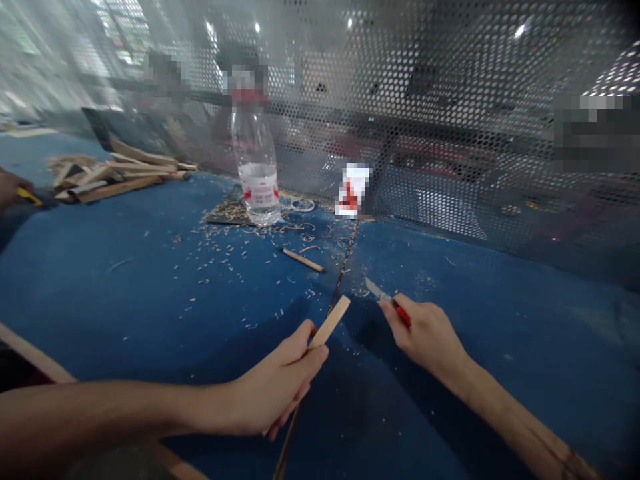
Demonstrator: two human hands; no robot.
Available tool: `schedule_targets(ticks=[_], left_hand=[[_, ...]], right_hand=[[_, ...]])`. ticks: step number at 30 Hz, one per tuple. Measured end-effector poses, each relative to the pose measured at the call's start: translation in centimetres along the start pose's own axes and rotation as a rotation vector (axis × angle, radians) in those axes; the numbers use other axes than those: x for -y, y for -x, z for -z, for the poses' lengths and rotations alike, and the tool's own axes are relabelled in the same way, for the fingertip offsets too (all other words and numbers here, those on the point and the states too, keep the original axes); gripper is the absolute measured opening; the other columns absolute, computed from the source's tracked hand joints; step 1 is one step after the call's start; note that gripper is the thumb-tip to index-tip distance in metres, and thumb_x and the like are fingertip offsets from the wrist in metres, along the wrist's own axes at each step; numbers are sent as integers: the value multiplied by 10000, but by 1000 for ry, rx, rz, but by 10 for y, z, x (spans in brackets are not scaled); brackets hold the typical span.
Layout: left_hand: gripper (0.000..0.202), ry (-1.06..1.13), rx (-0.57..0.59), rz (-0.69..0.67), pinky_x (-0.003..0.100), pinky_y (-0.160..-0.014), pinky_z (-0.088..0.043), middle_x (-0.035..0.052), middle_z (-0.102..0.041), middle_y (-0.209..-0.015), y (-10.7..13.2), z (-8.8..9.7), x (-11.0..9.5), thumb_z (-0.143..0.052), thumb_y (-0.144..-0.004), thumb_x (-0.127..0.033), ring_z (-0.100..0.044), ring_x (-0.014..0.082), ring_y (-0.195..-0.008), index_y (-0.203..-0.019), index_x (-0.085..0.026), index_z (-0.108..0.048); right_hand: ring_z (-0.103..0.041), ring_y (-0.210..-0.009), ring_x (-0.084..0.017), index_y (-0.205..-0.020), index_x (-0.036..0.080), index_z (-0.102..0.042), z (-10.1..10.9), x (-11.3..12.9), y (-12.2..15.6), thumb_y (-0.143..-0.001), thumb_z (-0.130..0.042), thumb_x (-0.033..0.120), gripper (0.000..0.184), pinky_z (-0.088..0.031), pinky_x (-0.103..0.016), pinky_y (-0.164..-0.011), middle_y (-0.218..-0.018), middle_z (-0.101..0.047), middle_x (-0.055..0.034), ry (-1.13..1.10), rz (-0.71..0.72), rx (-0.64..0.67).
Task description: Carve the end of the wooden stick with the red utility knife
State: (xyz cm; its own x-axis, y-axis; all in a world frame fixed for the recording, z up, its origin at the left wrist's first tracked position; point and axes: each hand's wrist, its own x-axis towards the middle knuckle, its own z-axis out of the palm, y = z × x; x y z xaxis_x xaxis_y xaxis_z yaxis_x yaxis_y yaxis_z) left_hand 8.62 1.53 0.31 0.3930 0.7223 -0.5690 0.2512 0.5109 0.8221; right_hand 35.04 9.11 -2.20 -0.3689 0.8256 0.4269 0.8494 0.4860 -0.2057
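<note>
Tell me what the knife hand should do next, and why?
Probably bring the red craft knife slowly to the top of the wooden strip, blade pointing away from fingers. The right hand holds the knife apart from the strip, the left hand grips the strip, and shavings lie on the blue table.

A woodworking workshop

Wood shavings litter the blue workbench ahead of the left hand and right hand; wooden strips pile farther left, before a perforated metal screen.
</note>
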Motion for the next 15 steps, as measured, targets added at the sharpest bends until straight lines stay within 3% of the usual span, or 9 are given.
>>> schedule_targets(ticks=[7, 15], left_hand=[[457, 22, 27, -57, 164, -250, -293, -135, -419, -570, -1, 1, -2, -511, -958, -723, -270, 73, -297, -1016, -293, -368], [612, 190, 114, -97, 143, -213, -292, -145, -442, -562, -5, 4, -1, -635, -824, -830, -269, 63, -283, -965, -292, -380]], right_hand=[[-524, -394, -133, -740, 257, -493, 2, 61, 17, -1111, -365, 421, 425, -255, -304, -474, -537, -596, 49, -92, 243, 60], [-570, -439, -144, -751, 228, -551, -2, 54, 15, -1119, -350, 428, 465, -218, -325, -505, -575, -639, 22, -42, 253, 107]])
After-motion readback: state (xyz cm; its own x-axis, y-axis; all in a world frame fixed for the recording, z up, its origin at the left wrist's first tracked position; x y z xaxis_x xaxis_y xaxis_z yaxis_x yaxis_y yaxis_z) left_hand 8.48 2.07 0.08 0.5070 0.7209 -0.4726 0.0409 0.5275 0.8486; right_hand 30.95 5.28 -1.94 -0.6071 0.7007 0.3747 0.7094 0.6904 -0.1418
